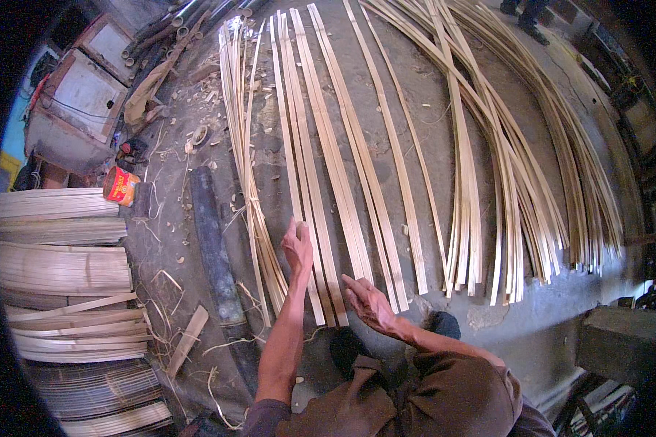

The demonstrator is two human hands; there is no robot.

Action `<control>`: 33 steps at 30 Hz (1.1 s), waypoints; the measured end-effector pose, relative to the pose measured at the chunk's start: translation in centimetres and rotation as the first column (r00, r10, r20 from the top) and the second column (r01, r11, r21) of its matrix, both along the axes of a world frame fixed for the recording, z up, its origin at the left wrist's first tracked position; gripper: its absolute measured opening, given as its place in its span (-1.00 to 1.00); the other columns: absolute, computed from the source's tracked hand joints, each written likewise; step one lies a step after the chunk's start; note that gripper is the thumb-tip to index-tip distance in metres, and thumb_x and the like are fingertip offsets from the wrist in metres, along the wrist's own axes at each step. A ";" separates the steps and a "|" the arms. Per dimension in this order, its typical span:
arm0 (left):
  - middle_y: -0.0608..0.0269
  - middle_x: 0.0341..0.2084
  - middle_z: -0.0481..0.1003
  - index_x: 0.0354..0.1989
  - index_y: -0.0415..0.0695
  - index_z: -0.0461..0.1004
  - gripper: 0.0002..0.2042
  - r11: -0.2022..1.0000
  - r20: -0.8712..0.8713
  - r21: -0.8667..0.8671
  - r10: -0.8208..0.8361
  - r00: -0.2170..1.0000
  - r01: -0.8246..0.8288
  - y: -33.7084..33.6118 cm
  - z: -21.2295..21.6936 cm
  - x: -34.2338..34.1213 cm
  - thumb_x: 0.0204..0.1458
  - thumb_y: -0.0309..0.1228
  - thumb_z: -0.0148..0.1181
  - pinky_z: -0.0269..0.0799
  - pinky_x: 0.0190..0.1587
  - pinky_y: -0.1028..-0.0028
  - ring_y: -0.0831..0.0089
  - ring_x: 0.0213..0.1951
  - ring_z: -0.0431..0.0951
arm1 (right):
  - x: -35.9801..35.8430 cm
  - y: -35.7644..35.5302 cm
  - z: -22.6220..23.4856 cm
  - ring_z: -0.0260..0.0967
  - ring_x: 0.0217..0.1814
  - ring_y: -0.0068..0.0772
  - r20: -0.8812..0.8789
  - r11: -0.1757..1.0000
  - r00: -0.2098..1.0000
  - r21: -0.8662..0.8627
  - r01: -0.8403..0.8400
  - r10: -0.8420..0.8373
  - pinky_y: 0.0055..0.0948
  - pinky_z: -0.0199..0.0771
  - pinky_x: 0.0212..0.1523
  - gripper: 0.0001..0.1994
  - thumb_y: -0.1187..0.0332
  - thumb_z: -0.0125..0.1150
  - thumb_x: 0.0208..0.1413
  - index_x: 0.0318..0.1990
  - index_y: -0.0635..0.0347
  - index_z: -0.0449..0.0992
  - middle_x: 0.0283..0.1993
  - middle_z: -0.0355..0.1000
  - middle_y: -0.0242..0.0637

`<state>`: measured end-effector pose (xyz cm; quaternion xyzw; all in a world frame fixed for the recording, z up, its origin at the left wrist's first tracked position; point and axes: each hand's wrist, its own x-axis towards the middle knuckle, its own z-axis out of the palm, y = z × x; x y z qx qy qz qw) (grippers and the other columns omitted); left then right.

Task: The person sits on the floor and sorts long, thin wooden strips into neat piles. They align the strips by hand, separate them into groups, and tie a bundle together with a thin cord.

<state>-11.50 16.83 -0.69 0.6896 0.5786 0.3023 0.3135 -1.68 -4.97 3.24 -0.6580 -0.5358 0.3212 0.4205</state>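
Sorting in full swing: two hands at work over pale strips laid lengthwise on the floor (171, 240).
The left hand (297, 247) is down at the narrow row of strips (334, 302) in front of the person, its fingers bunched, though whether they pinch a strip I can't tell; the right hand (372, 304) is open, fingers stretched out at the near ends of the neighbouring strips (342, 211), gripping nothing visible. Looks like the spacing-and-grouping stage: small sets lie apart here, while a crossed heap (514, 189) sprawls off to the right. The next move, I'd judge, calls for a light sideways nudge, ends kept level, no strip snagging its neighbour.
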 end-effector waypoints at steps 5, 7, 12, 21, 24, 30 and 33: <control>-0.35 -0.07 0.45 0.19 -0.35 0.31 -0.49 1.000 -0.092 -0.029 -0.002 0.996 -0.001 -1.3 -0.8 -0.9 0.19 -0.20 0.01 0.39 0.04 0.19 -0.08 0.01 0.50 | 0.3 -0.1 0.8 0.38 -0.30 -0.06 -0.009 1.000 1.000 -0.005 0.020 -0.020 -0.21 0.41 -0.28 -0.65 0.41 0.04 0.23 0.17 0.18 0.37 -0.31 0.35 -0.07; -0.35 -0.04 0.44 0.20 -0.34 0.31 -0.49 1.000 -0.107 -0.019 -0.010 0.994 0.008 -1.5 -1.3 -1.3 0.19 -0.19 0.00 0.38 0.05 0.19 -0.08 0.02 0.49 | 0.2 -0.2 0.6 0.38 -0.30 -0.05 0.014 1.000 1.000 -0.021 0.004 -0.004 -0.21 0.42 -0.28 -0.66 0.41 0.03 0.23 0.15 0.19 0.37 -0.29 0.35 -0.05; -0.24 -0.03 0.45 0.23 -0.27 0.29 -0.50 1.000 -0.206 0.004 -0.012 0.979 0.014 -1.7 -1.5 -1.6 0.21 -0.20 -0.02 0.40 -0.05 0.12 -0.11 -0.04 0.49 | 0.3 -0.4 0.5 0.39 -0.28 -0.01 0.017 0.999 0.999 -0.023 -0.038 0.038 -0.18 0.43 -0.26 -0.66 0.43 0.03 0.21 0.14 0.20 0.37 -0.24 0.36 -0.03; -0.07 -0.09 0.31 0.27 -0.19 0.24 -0.47 1.000 -0.429 0.009 0.029 0.903 -0.027 -1.6 -1.6 -2.0 0.17 -0.19 0.01 0.34 -0.08 0.07 -0.01 0.00 0.39 | 1.4 0.4 1.5 0.40 -0.31 -0.07 0.018 0.998 1.000 0.065 0.002 -0.003 -0.24 0.44 -0.32 -0.66 0.51 0.10 0.13 0.09 0.20 0.42 -0.28 0.38 -0.09; -0.07 -0.08 0.30 0.24 -0.18 0.26 -0.48 0.997 -0.384 0.065 0.063 0.921 -0.042 -2.3 -1.2 -1.0 0.13 -0.22 0.08 0.30 -0.01 0.08 -0.01 0.03 0.35 | 3.6 0.4 0.3 0.40 -0.34 -0.11 0.061 0.991 0.992 0.077 0.107 -0.112 -0.28 0.44 -0.37 -0.66 0.50 0.12 0.12 0.08 0.18 0.44 -0.33 0.38 -0.11; -0.12 0.14 0.23 0.25 -0.18 0.24 -0.44 0.912 -0.374 0.294 -0.166 0.912 0.287 -6.3 0.6 2.7 0.08 -0.25 0.16 0.15 0.20 0.09 -0.03 0.18 0.25 | 10.2 -0.5 0.4 0.41 -0.21 -0.01 0.399 0.927 0.855 -0.031 0.375 -0.332 -0.11 0.44 -0.20 -0.62 0.28 0.09 0.20 0.15 0.18 0.37 -0.17 0.39 -0.05; -0.14 0.29 0.11 0.30 -0.24 0.18 -0.36 0.843 -0.362 0.191 -0.415 0.834 0.503 -8.5 0.8 6.0 0.05 -0.25 0.18 -0.02 0.33 0.04 -0.07 0.30 0.12 | 12.0 -1.0 0.1 0.38 -0.11 0.06 0.508 0.916 0.798 -0.041 0.398 -0.324 -0.04 0.41 -0.13 -0.56 0.21 0.10 0.20 0.17 0.21 0.34 -0.11 0.35 0.04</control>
